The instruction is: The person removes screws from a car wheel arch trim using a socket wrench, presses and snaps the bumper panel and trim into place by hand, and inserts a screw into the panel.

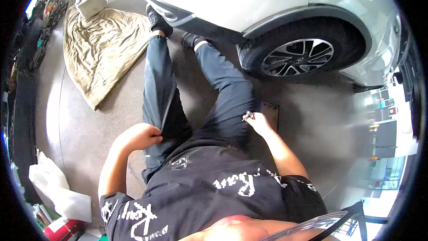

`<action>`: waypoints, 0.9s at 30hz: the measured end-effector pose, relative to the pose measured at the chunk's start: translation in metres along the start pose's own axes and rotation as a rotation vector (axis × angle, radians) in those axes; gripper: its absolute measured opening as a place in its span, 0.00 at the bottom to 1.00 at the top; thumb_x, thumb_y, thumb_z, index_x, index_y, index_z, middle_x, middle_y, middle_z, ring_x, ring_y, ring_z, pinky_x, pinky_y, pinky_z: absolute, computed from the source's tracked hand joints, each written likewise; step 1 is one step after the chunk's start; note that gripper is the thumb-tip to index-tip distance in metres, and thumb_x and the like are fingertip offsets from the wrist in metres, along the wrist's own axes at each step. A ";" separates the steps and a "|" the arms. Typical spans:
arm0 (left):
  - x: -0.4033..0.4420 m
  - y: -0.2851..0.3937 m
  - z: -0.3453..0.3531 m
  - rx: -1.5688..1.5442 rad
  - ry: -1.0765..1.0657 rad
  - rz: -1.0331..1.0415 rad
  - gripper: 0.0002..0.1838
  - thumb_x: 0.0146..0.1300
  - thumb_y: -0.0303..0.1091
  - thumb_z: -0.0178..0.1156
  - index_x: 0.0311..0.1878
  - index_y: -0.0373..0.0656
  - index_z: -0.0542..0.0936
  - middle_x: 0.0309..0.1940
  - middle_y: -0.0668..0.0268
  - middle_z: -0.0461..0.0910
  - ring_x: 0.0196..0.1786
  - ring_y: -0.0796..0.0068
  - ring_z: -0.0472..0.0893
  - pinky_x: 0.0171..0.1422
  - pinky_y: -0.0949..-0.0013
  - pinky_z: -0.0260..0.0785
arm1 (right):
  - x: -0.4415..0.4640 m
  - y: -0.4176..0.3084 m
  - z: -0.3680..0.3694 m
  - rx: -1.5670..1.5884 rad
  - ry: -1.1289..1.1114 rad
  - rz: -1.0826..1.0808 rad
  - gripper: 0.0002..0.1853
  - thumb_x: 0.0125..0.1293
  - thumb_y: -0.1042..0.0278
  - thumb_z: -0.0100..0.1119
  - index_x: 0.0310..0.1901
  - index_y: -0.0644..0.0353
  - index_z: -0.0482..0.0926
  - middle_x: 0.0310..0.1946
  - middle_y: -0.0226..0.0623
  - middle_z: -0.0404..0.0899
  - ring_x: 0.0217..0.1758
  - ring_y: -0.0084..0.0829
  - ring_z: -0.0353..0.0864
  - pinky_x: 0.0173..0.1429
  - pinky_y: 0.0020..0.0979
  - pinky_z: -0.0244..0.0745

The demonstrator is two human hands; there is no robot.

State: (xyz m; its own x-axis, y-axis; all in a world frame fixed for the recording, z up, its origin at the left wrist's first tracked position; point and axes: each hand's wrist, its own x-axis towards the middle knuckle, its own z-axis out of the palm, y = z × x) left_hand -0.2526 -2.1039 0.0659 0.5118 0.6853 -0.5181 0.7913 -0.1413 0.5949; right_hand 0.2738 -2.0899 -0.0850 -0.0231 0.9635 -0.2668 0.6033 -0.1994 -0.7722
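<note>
My left hand [141, 136] is at my thigh, thumb and fingers closed on the cloth of the dark grey-blue trouser leg [158, 89], which shows a taut crease there. Beside my other thigh, my right hand [260, 122] is closed around a small silvery metal piece [248, 115]. Its exact kind is too small to make out. My legs stretch toward a white car [249, 0], with both black shoes [159, 21] close to its bumper. Behind my right hand, the edge of a flat dark panel [273, 112] shows partly.
The car's wheel [298, 57] stands to the right of my feet. A crumpled beige cloth [104, 47] covers floor at the upper left, with a white box [91, 1] at its far end. White plastic sheeting [60, 187] and a red object [64, 231] lie at the lower left.
</note>
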 end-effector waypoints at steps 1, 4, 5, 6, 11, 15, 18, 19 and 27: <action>0.001 -0.002 0.005 -0.024 0.078 0.004 0.15 0.70 0.42 0.65 0.42 0.37 0.84 0.33 0.45 0.82 0.35 0.47 0.83 0.44 0.53 0.75 | -0.004 -0.026 -0.007 -0.047 -0.068 0.090 0.15 0.75 0.58 0.67 0.35 0.62 0.84 0.30 0.26 0.83 0.32 0.21 0.79 0.37 0.32 0.75; 0.011 0.010 -0.004 -0.173 0.121 0.007 0.14 0.74 0.41 0.63 0.42 0.37 0.85 0.31 0.53 0.85 0.34 0.61 0.85 0.43 0.58 0.76 | -0.028 -0.060 -0.023 -0.083 -0.215 0.247 0.12 0.75 0.60 0.65 0.37 0.60 0.84 0.29 0.25 0.81 0.29 0.21 0.76 0.34 0.32 0.74; 0.016 0.012 -0.007 -0.335 -0.007 0.082 0.15 0.78 0.41 0.60 0.45 0.37 0.84 0.31 0.63 0.85 0.36 0.73 0.84 0.42 0.64 0.77 | -0.038 -0.049 -0.027 -0.122 -0.290 0.289 0.11 0.76 0.60 0.64 0.40 0.59 0.85 0.29 0.25 0.80 0.29 0.19 0.74 0.34 0.30 0.73; 0.022 0.013 -0.008 -0.487 -0.096 0.148 0.15 0.79 0.41 0.58 0.48 0.37 0.84 0.32 0.65 0.85 0.37 0.76 0.83 0.43 0.66 0.77 | -0.051 -0.062 -0.026 -0.142 -0.306 0.303 0.12 0.76 0.59 0.63 0.40 0.60 0.85 0.30 0.26 0.82 0.30 0.20 0.75 0.36 0.31 0.74; 0.059 0.034 0.003 -0.270 0.139 0.416 0.15 0.77 0.39 0.60 0.55 0.38 0.82 0.41 0.58 0.88 0.44 0.64 0.87 0.52 0.63 0.78 | -0.053 -0.085 0.021 -0.364 -0.235 0.117 0.17 0.74 0.52 0.65 0.39 0.60 0.86 0.30 0.36 0.86 0.33 0.27 0.79 0.42 0.39 0.76; 0.059 0.047 0.011 -0.339 -0.080 0.517 0.16 0.78 0.38 0.61 0.61 0.39 0.80 0.47 0.58 0.88 0.52 0.66 0.86 0.61 0.63 0.76 | -0.057 -0.167 0.026 -0.382 -0.212 0.111 0.18 0.74 0.52 0.66 0.40 0.62 0.85 0.33 0.39 0.88 0.35 0.32 0.84 0.45 0.39 0.77; 0.063 0.044 0.008 -0.375 -0.170 0.575 0.15 0.79 0.35 0.59 0.62 0.38 0.80 0.46 0.62 0.87 0.51 0.75 0.83 0.61 0.67 0.75 | -0.054 -0.187 0.025 -0.047 -0.414 -0.017 0.13 0.77 0.58 0.64 0.45 0.61 0.84 0.36 0.32 0.86 0.28 0.23 0.79 0.34 0.32 0.77; 0.064 0.047 0.004 -0.389 -0.166 0.576 0.14 0.79 0.34 0.59 0.62 0.38 0.81 0.45 0.62 0.86 0.50 0.75 0.83 0.61 0.67 0.75 | -0.052 -0.207 0.026 -0.044 -0.436 -0.016 0.10 0.77 0.62 0.63 0.49 0.60 0.81 0.34 0.30 0.82 0.25 0.19 0.76 0.29 0.28 0.75; 0.109 0.094 -0.007 -0.595 0.091 0.656 0.11 0.75 0.24 0.54 0.54 0.36 0.81 0.44 0.65 0.83 0.48 0.76 0.81 0.57 0.69 0.75 | 0.093 -0.141 0.140 -0.339 -0.790 -0.119 0.12 0.74 0.60 0.61 0.51 0.56 0.82 0.39 0.45 0.89 0.37 0.40 0.91 0.42 0.44 0.86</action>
State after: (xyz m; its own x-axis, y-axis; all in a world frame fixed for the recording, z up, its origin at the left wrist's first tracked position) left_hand -0.1253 -2.0372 0.0698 0.7527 0.6541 0.0752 0.0303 -0.1485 0.9884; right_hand 0.0752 -1.9974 -0.0814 -0.5725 0.5429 -0.6145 0.7636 0.0799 -0.6408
